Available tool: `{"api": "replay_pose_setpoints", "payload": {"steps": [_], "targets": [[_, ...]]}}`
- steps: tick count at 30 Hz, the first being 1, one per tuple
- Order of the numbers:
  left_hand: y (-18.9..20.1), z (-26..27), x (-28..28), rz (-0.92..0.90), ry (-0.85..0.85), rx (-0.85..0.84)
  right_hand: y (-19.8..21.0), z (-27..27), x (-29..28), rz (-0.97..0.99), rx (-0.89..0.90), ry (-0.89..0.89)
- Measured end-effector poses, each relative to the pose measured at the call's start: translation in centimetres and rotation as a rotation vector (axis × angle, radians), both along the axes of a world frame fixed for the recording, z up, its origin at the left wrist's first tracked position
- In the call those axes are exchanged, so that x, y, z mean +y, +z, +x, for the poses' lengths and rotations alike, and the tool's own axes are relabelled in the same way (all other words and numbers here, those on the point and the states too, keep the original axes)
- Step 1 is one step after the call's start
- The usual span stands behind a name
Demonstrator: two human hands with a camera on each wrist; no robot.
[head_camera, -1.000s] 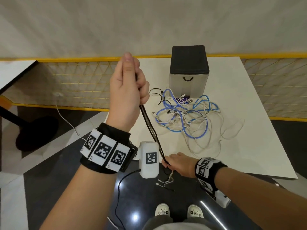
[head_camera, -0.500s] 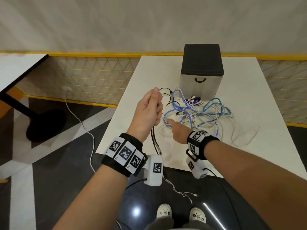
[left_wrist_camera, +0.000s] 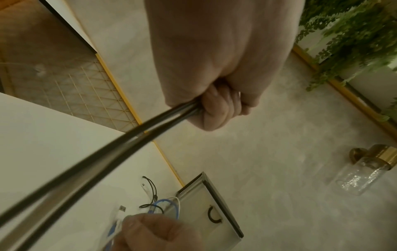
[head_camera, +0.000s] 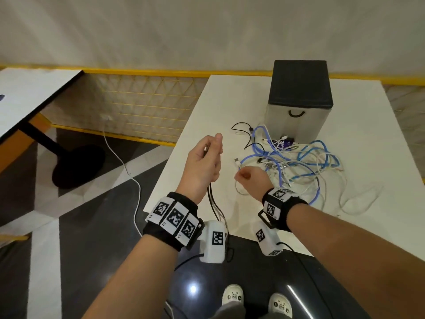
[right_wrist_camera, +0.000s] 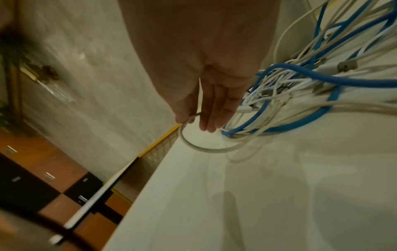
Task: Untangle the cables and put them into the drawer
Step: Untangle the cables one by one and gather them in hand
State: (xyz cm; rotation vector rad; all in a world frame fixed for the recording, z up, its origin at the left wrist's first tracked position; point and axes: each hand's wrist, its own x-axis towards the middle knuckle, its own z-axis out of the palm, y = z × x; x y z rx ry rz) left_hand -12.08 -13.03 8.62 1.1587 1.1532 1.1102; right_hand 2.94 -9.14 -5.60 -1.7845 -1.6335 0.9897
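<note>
My left hand (head_camera: 213, 146) is held up beside the table's left edge. It grips a folded dark cable (head_camera: 212, 201) whose strands hang down past the wrist; the left wrist view shows the fingers (left_wrist_camera: 214, 108) curled round the dark cable (left_wrist_camera: 120, 149). My right hand (head_camera: 239, 178) is low over the table at the near left side of a tangle of blue and white cables (head_camera: 294, 166). Its thumb and forefinger (right_wrist_camera: 184, 118) pinch a white cable (right_wrist_camera: 206, 149), while the other fingers are straight. The drawer box (head_camera: 299, 100), black-topped with a black handle, stands shut behind the tangle.
The white table (head_camera: 358, 107) ends just in front of my wrists, with dark floor below. A thin black cable (head_camera: 243, 134) lies left of the box. A yellow mesh fence (head_camera: 147, 107), a second table (head_camera: 34, 95) and a white floor cable (head_camera: 128, 171) are to the left.
My left hand came down from high up, still holding the dark cable. My right hand left the dark cable at the table's front edge, moved to the tangle and took hold of a white cable.
</note>
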Motion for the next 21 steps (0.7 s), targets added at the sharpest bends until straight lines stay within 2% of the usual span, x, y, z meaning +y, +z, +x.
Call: {"api": "replay_pose_setpoints", "payload": {"steps": [4, 6, 11, 16, 19, 21], "targets": [[-1.2, -0.2, 1.1, -0.019, 0.147, 0.042, 2.9, -0.2, -1.8, 0.033, 0.305, -0.050], [-1.7, -0.1, 1.8, -0.061, 0.199, 0.065, 4.6, -0.2, -3.0, 0.070, 0.382, -0.021], [-1.7, 1.3, 2.7, -0.058, 0.140, 0.159, 7.2, 0.4, -5.5, 0.188, 0.363, 0.126], [-0.8, 3.7, 3.1, 0.029, -0.031, 0.131, 8.8, 1.5, -6.9, 0.260, 0.293, 0.180], [-0.8, 4.7, 3.2, 0.123, -0.103, 0.193, 9.6, 2.2, -7.4, 0.315, 0.348, 0.182], [-0.7, 5.3, 3.2, 0.147, -0.086, 0.200, 9.9, 2.6, -7.8, 0.322, 0.400, 0.195]]}}
